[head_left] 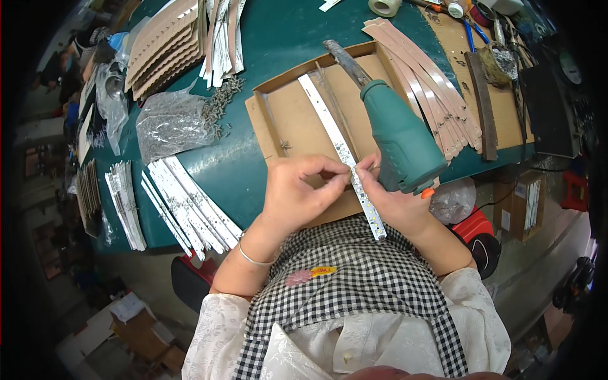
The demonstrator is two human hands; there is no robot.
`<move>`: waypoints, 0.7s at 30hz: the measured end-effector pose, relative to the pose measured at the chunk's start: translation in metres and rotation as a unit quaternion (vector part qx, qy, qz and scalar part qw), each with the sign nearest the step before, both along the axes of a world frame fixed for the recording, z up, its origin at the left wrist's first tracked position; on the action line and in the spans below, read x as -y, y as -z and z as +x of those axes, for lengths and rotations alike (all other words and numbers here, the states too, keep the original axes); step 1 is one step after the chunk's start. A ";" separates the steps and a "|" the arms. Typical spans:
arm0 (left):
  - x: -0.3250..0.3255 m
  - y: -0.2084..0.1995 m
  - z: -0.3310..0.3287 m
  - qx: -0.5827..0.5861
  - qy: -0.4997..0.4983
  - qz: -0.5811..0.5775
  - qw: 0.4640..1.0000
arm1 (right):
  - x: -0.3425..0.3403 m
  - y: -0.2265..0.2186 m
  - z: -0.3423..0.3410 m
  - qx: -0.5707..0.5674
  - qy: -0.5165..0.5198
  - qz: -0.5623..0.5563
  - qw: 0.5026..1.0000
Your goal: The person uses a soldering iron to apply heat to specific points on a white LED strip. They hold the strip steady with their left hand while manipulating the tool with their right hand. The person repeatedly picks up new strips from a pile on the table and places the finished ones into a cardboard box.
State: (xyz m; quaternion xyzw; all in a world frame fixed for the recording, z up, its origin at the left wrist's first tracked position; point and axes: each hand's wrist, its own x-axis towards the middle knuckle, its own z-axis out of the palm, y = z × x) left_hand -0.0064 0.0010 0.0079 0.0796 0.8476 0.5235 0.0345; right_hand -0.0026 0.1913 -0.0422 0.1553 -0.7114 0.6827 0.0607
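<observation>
My left fingers are pressed together at the edge of the white strip, anything between them too small to tell; my right fingers pinch it. Its upper part crosses the cardboard tray on the worktop.

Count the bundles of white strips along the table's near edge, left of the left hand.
2: a wide fan closer to the left hand, and a narrower bundle farther left. Individual strips overlap within each, so some may be hidden.
</observation>
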 end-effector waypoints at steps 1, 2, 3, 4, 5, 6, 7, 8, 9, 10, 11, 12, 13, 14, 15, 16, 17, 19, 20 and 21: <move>0.003 0.001 -0.002 -0.010 -0.004 -0.018 1.000 | -0.002 -0.003 0.001 0.039 -0.003 0.015 0.999; 0.005 0.006 -0.005 -0.010 -0.023 -0.033 0.999 | -0.005 -0.009 0.003 0.077 -0.005 0.030 0.997; 0.007 0.012 -0.009 -0.010 -0.043 -0.047 0.998 | -0.008 -0.009 0.004 0.065 -0.003 0.053 0.997; 0.009 0.017 -0.014 -0.010 -0.062 -0.061 0.996 | -0.012 -0.011 0.004 0.052 0.000 0.075 0.996; 0.010 0.019 -0.017 -0.019 -0.060 -0.067 0.996 | -0.013 -0.007 0.006 0.068 0.013 0.042 0.997; 0.011 0.021 -0.020 -0.028 -0.058 -0.074 0.995 | -0.013 -0.001 0.008 0.085 0.027 0.008 0.996; 0.010 0.024 -0.022 -0.035 -0.054 -0.079 0.995 | -0.014 0.003 0.011 0.104 0.042 -0.024 0.993; 0.009 0.024 -0.023 -0.029 -0.051 -0.093 0.994 | -0.016 0.003 0.012 0.104 0.027 -0.013 0.994; 0.009 0.026 -0.024 -0.029 -0.049 -0.102 0.993 | -0.016 0.005 0.012 0.088 0.024 -0.014 0.996; 0.009 0.028 -0.025 -0.029 -0.045 -0.109 0.993 | -0.017 0.008 0.011 0.071 0.021 -0.013 0.997; 0.008 0.029 -0.025 -0.030 -0.042 -0.116 0.992 | -0.018 0.010 0.010 0.054 0.019 -0.013 0.998; 0.008 0.030 -0.025 -0.024 -0.044 -0.115 0.992 | -0.018 0.011 0.011 0.061 0.019 -0.019 0.998; 0.008 0.030 -0.026 -0.019 -0.045 -0.114 0.992 | -0.018 0.011 0.012 0.067 0.022 -0.026 0.997; 0.008 0.030 -0.026 -0.015 -0.046 -0.113 0.992 | -0.017 0.011 0.013 0.073 0.024 -0.033 0.997; 0.007 0.031 -0.026 -0.019 -0.045 -0.108 0.993 | -0.017 0.012 0.013 0.075 0.025 -0.037 0.996; 0.008 0.031 -0.026 -0.023 -0.047 -0.103 0.993 | -0.016 0.012 0.012 0.077 0.025 -0.041 0.996; 0.008 0.032 -0.025 -0.027 -0.048 -0.098 0.994 | -0.016 0.012 0.012 0.079 0.024 -0.046 0.996; 0.010 0.033 -0.025 -0.032 -0.046 -0.107 0.993 | -0.017 0.007 0.012 0.100 0.007 -0.031 0.994; 0.010 0.034 -0.025 -0.034 -0.046 -0.110 0.992 | -0.017 0.006 0.012 0.110 -0.001 -0.024 0.994; 0.010 0.034 -0.024 -0.034 -0.043 -0.110 0.992 | -0.018 0.007 0.012 0.113 -0.002 -0.017 0.993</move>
